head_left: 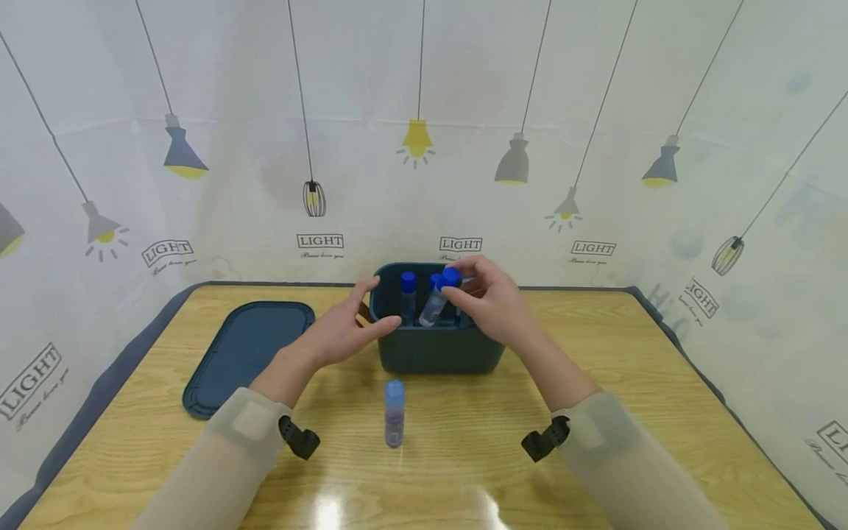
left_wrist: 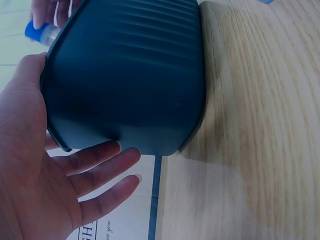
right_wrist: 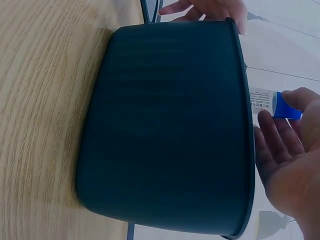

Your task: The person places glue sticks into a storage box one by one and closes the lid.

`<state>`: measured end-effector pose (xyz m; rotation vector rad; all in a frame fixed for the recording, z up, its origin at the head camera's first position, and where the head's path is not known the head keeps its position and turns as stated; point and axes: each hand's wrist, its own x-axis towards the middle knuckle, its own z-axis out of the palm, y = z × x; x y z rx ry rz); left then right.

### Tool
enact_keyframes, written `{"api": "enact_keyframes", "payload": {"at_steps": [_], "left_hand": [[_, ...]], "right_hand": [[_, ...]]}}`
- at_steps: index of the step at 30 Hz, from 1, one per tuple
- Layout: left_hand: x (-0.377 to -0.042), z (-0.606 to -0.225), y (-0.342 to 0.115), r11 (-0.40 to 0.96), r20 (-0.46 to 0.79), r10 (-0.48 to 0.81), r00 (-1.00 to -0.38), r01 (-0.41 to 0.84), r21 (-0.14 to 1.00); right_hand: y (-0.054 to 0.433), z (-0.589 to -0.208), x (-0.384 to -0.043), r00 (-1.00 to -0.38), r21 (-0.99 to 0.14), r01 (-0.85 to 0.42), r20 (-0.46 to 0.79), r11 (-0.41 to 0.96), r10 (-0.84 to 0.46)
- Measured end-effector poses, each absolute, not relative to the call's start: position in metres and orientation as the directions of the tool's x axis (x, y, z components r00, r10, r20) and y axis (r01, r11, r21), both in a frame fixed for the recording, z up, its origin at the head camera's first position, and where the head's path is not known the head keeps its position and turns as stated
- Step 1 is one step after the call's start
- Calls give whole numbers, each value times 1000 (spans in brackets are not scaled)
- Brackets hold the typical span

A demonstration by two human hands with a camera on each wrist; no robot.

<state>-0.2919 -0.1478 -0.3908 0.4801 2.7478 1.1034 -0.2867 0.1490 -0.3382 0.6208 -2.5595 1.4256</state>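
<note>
My right hand [head_left: 497, 302] pinches the blue cap of a clear tube [head_left: 433, 305], held tilted over the mouth of a dark teal storage bin [head_left: 440, 352]. Small print shows on the tube's label [right_wrist: 262, 101] in the right wrist view. With thumb and fingers spread about the bin's left end, my left hand [head_left: 338, 327] holds it at the rim. Inside stand more blue-capped tubes, one of them [head_left: 408, 294] at the left; the bin's front wall hides their lower parts. A purplish tube with a light blue cap [head_left: 394, 414] stands upright on the table before the bin.
A dark teal lid [head_left: 248, 353] lies flat on the wooden table [head_left: 464, 456], left of the bin. Behind the table's back edge hangs a white cloth [head_left: 371, 88] printed with lamps, which also closes off both sides.
</note>
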Motion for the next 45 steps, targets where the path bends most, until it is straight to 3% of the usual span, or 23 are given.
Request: {"api": "enact_keyframes", "payload": {"at_steps": [25,35,45], "left_hand": [[-293,-389,-142,671,-8,365,-931,256,696],[-293,-390,-146,679,-8,341,-940,241,693],[-293,-393,-147,681,-13,334,-942,232,695]], "right_hand": [[127,-354,-320,-926,-753,-317,115,577,-359],[122,-354,-323,-901,-754,-286,3,591,-433],[118,-355,-323,-890,-743,-287,-26,604,-455]]}}
